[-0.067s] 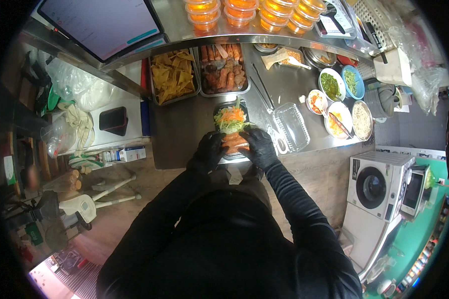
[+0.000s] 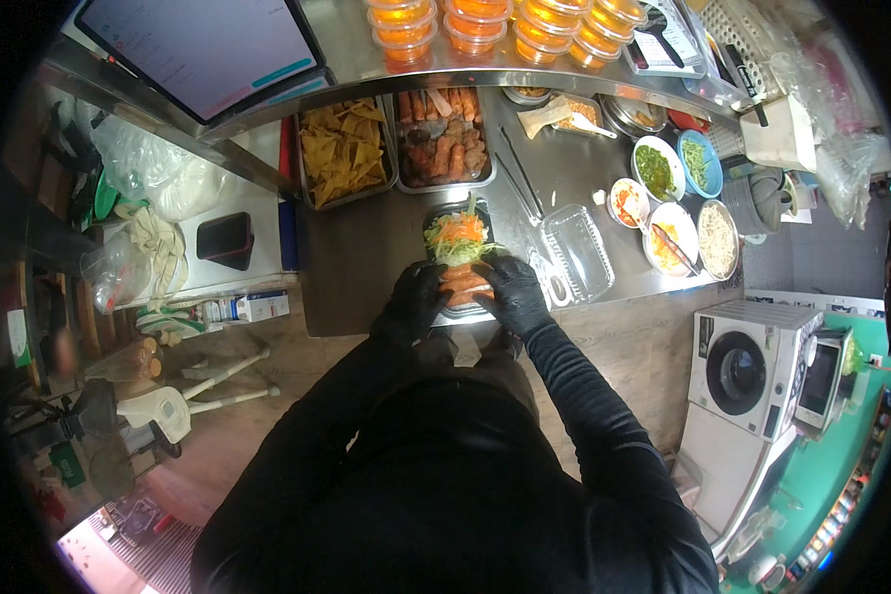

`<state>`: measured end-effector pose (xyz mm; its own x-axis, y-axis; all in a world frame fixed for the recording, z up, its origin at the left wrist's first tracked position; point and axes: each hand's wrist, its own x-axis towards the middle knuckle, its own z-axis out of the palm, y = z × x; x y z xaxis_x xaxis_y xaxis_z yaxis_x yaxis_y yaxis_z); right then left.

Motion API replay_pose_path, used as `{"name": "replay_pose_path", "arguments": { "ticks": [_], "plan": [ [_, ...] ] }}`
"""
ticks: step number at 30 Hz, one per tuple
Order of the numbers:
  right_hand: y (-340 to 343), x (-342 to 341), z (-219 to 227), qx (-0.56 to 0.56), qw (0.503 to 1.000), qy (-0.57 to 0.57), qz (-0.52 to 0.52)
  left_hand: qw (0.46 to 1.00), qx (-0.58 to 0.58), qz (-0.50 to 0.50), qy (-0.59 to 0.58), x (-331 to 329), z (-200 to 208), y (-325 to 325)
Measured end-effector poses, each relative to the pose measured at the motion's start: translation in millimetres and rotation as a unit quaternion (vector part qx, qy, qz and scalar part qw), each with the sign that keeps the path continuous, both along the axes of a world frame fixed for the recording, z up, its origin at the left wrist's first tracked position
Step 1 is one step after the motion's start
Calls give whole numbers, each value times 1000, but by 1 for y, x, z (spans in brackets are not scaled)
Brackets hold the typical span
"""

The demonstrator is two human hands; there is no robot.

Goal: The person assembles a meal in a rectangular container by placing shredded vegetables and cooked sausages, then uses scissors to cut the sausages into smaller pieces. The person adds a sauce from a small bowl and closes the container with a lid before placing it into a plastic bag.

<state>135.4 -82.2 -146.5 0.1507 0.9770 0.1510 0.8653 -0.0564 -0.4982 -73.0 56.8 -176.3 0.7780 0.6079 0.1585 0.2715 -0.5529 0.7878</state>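
In the middle of the steel counter's near edge lies a black food tray (image 2: 432, 214). Shredded lettuce and carrot (image 2: 460, 233) fill its far part, and orange-brown fried rolls (image 2: 465, 284) lie in a row nearer to me. Both my hands wear black gloves. My left hand (image 2: 416, 294) curls around the tray's left side, fingertips at the rolls. From the right side, my right hand (image 2: 515, 294) curls in the same way, its fingers bent over the rolls' edge. The glove fingers partly hide the tray walls and the ends of the rolls.
Beyond the tray stand metal pans of flat yellow chips (image 2: 342, 148) and browned meat pieces (image 2: 445, 148). Tongs (image 2: 518, 170) and a clear plastic lid (image 2: 579, 252) lie right of it, then bowls of toppings (image 2: 658, 168). Sauce cups (image 2: 540, 30) stack on a shelf above.
My right hand's fingers have shifted very slightly to the left over the rolls. Everything else looks the same.
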Motion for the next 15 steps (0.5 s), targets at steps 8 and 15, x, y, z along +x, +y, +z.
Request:
{"name": "replay_pose_path", "arguments": {
  "ticks": [8, 15],
  "plan": [
    [-10, 10, 27, 94, 980, 75, -158, 998, 1, 40, -40, 0, -14, 8],
    [-73, 40, 5, 13, 969, 100, -225, 994, -49, 96, 9, -12, -34, 19]
  ]
}}
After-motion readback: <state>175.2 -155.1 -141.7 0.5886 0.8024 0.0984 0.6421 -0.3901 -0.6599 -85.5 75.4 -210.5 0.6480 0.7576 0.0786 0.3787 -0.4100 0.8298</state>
